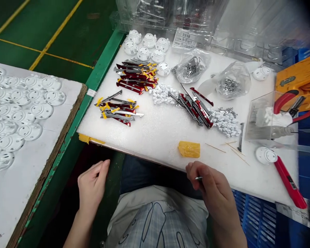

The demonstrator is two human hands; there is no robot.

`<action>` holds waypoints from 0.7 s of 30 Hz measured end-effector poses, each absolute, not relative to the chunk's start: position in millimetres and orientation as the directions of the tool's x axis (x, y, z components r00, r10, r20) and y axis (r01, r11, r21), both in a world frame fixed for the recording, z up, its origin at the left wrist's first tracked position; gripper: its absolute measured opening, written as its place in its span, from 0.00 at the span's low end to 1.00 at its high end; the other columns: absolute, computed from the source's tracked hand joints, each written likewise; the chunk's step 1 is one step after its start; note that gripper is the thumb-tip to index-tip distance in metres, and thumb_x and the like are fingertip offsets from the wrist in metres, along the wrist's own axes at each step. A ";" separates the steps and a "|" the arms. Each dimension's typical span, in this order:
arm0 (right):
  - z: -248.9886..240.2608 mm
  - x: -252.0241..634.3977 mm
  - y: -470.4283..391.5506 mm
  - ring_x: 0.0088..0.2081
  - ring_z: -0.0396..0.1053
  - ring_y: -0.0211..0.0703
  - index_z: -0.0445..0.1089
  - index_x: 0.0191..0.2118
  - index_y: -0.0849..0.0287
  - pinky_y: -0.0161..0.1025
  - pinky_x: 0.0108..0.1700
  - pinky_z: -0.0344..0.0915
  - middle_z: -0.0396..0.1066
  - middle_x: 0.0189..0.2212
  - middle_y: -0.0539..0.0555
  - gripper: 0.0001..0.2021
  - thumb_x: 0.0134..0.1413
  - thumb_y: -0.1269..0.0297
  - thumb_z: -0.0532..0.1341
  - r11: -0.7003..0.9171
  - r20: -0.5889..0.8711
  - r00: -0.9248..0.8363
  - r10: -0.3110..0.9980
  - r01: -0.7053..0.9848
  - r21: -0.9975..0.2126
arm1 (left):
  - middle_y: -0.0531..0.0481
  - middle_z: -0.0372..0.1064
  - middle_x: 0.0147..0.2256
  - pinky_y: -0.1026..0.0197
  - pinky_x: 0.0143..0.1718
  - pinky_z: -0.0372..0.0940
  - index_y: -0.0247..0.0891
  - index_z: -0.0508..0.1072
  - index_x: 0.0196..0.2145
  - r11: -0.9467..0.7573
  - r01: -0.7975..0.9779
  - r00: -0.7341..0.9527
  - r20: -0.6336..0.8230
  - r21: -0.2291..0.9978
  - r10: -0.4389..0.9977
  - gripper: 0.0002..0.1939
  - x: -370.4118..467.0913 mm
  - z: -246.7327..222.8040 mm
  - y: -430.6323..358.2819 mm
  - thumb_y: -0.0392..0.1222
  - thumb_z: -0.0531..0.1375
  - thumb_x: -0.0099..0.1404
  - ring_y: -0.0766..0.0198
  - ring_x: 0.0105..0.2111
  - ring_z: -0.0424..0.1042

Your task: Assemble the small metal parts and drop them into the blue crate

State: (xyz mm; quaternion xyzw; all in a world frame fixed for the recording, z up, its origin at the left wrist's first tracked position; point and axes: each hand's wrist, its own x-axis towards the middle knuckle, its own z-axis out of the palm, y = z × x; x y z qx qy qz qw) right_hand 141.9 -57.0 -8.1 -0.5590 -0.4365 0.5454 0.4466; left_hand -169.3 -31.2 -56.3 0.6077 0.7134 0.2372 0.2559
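My left hand (93, 181) is closed in front of the table's near edge, its thumb pressed to the fingers; what it holds, if anything, is hidden. My right hand (209, 181) pinches a small dark metal piece (199, 178) near the table edge, just below a yellow taped pad (189, 149). Thin wooden sticks (237, 153) lie to the right of the pad. Red and grey strips with yellow tape (119, 110) form a pile at the left, with a larger pile (136, 77) behind. Further red and grey strips (196, 108) lie at the middle right beside small white parts (226, 121).
White round parts (150, 40) stand at the back, and more (20, 112) cover the left board (54, 137). Plastic bags (192, 67) hold small metal parts. At the right are a clear box (258, 117), red-handled pliers (286, 103) and a red tool (289, 182).
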 end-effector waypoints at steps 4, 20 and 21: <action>-7.6 142.4 -58.0 0.25 0.61 0.37 0.68 0.27 0.55 0.36 0.29 0.56 0.64 0.21 0.47 0.28 0.78 0.44 0.53 -0.263 -0.263 0.029 0.964 0.011 -0.965 | 0.51 0.70 0.29 0.57 0.33 0.64 0.42 0.70 0.27 0.222 0.785 -0.215 -0.083 0.578 0.973 0.18 -187.7 -73.7 -26.0 0.55 0.61 0.71 0.58 0.28 0.70; 5.1 129.6 -53.2 0.25 0.64 0.38 0.70 0.27 0.55 0.35 0.27 0.58 0.67 0.22 0.49 0.28 0.79 0.47 0.52 -0.138 -0.130 0.062 0.990 0.138 -0.981 | 0.51 0.82 0.38 0.65 0.32 0.75 0.43 0.83 0.44 -0.287 0.166 0.276 0.235 0.943 0.932 0.05 -54.8 1.4 -13.9 0.39 0.72 0.71 0.66 0.28 0.77; 5.6 129.1 -53.3 0.25 0.65 0.38 0.70 0.27 0.55 0.35 0.28 0.59 0.67 0.22 0.48 0.27 0.79 0.48 0.52 -0.122 -0.115 0.058 0.992 0.138 -0.983 | 0.50 0.82 0.38 0.65 0.32 0.75 0.43 0.83 0.45 -0.279 0.108 0.286 0.239 0.954 0.928 0.06 -45.9 2.8 -13.0 0.42 0.72 0.71 0.65 0.29 0.77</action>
